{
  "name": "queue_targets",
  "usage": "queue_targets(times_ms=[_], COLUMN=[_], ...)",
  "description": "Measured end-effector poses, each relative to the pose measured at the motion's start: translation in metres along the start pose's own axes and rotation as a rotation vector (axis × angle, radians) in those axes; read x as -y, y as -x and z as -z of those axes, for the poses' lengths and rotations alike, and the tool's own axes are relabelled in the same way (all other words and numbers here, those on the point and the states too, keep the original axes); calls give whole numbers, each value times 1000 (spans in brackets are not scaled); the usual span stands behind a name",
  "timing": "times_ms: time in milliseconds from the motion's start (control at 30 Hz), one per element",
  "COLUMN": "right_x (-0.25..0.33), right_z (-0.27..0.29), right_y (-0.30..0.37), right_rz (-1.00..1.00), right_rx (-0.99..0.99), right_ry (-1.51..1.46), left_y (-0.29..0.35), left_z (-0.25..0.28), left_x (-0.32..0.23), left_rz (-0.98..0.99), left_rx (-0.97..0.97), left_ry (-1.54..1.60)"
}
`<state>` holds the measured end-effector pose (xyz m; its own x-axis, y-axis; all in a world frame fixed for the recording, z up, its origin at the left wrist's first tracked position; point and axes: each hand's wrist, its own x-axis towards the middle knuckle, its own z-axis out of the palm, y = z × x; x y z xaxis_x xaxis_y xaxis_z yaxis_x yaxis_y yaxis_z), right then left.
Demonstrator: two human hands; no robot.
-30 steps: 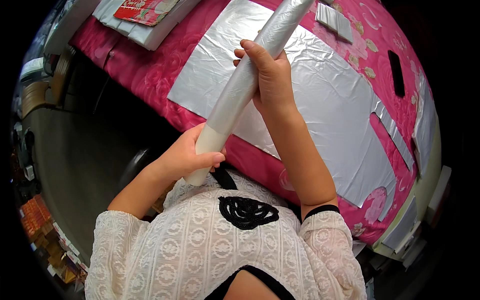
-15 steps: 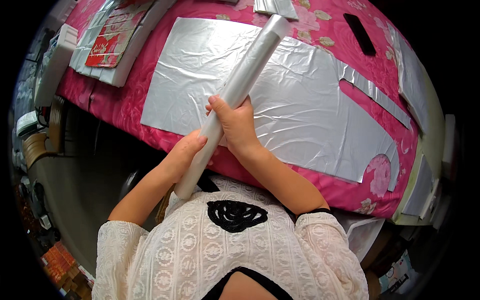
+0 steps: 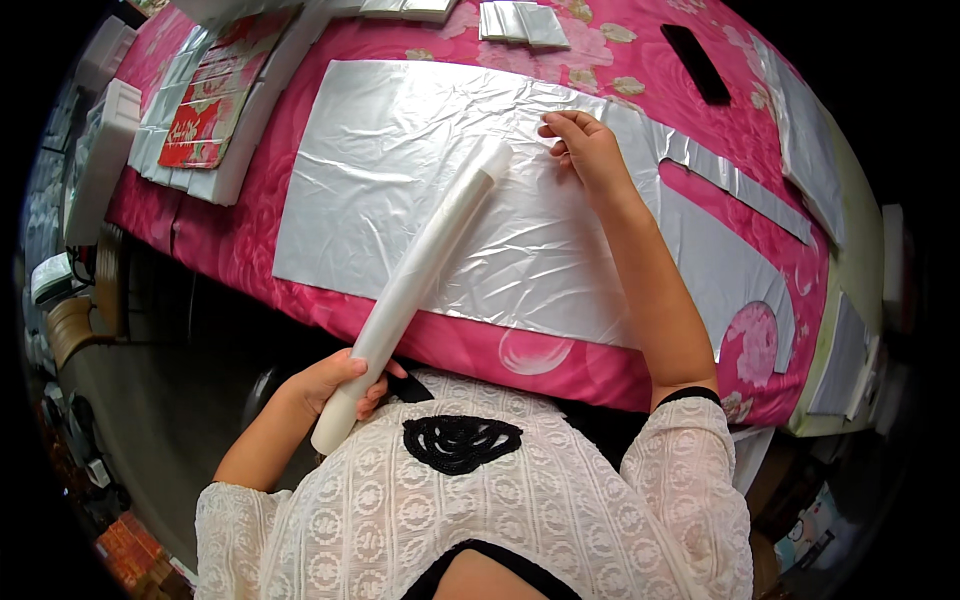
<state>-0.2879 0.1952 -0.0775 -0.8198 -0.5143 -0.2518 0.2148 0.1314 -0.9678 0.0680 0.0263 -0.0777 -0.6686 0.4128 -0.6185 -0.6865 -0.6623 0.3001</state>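
My left hand [image 3: 345, 385] is wrapped round the lower end of a long white roll of plastic film [image 3: 410, 270]. The roll slants up and to the right, its upper end over a large silver foil-like sheet [image 3: 350, 200]. Creased and shiny, this sheet covers the middle of the table; on its right side it has a curved cut-out and a narrow strip. Above the sheet, right of the roll's upper end, my right hand [image 3: 590, 150] is off the roll. Its thumb and index finger are pinched together with the other fingers curled; anything between them is too small to make out.
A pink flowered cloth [image 3: 230, 240] covers the table. At the back lie folded silver packets [image 3: 522, 24] and a black phone-like slab [image 3: 695, 62]. White foam blocks [image 3: 235, 150] with a red printed packet [image 3: 215, 100] stand far left. A clear-wrapped sheet [image 3: 805, 140] lies along the right edge.
My right hand has let go of the roll and moved up and right over the silver sheet. My left hand has slid down with the roll, which has dropped toward me.
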Motion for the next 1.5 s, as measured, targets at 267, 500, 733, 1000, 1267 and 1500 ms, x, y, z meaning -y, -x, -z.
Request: queue_targets(times_ms=[267,500,733,1000,1267,1500], right_x=[20,11,2,0,5,3], right_z=[-24,-2,144,116,44,42], right_y=[12,0,-41,-38,-35,-48], right_rz=[-99,-17,114,219,95,108], right_rx=[434,388,-97,34,273,327], right_ry=[394,306,365,316,324,397], left_y=[-2,0,40,24,-79,-97], left_z=[9,7,36,-19,-86,-53], left_x=[3,0,15,-61,-116,-72], left_rz=[4,-59,155,185,-730,-1038], left_rx=[14,-18,-97,8,-397,314], left_ry=[-79,-218,-376,-1030,-2233,-2245])
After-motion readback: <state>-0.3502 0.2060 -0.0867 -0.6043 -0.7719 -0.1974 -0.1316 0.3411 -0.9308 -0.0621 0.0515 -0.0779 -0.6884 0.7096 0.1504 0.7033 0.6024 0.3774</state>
